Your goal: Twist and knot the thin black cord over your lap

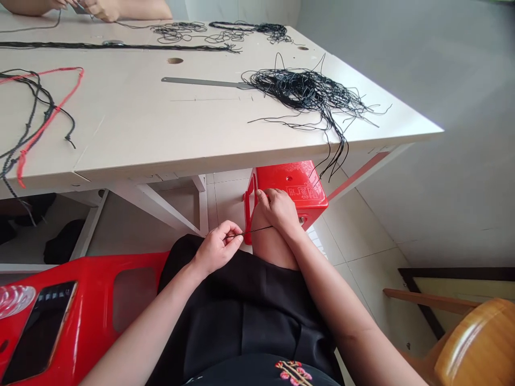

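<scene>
My left hand (pixel 219 247) pinches one end of a thin black cord (pixel 257 231) just above my lap. My right hand (pixel 278 209) grips the other end of the cord above my knee (pixel 269 241), with its fingers curled over it. The cord runs taut between my hands. Above me, a large tangled bunch of black cords (pixel 306 94) lies on the white table (pixel 120 139), with some strands hanging over its edge.
A steel ruler (pixel 201 82) and a red and black braided cord (pixel 40 112) lie on the table. A co-worker's hands (pixel 96 8) are at the far edge. A red stool (pixel 292 187) stands under the table, a phone (pixel 40 332) lies on another red stool, and a wooden chair (pixel 475 343) is at lower right.
</scene>
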